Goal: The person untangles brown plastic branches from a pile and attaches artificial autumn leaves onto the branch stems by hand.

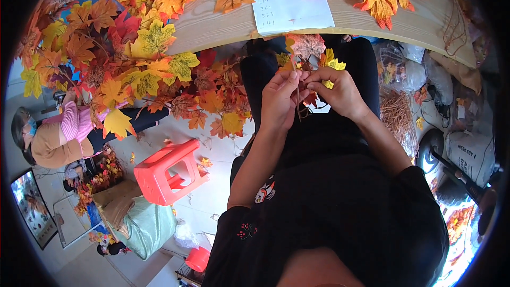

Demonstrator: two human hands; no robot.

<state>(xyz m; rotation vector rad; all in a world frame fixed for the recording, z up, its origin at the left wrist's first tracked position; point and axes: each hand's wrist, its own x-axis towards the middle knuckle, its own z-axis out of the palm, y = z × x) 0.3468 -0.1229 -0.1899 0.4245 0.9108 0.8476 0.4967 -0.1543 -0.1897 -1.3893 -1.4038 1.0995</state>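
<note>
Head camera view, looking down at a seated person's lap, where both bare hands meet just below the near edge of a wooden table (223,24). Left hand (280,98) is curled nearly closed, thumb and fingertips pinching a thin brown stem (297,103) that runs down between the two hands. Right hand (340,91) is also curled, its fingertips touching the same stem just beside the left fingers. Artificial maple leaves (311,48) in red, orange and yellow fan out just beyond the fingertips, on the far side of the hands. A white sheet of paper (289,5) lies on the table, farther off. To the left, a large heap of autumn leaves (122,58), a red plastic stool (167,172) on the floor, and another seated person (58,138).
</note>
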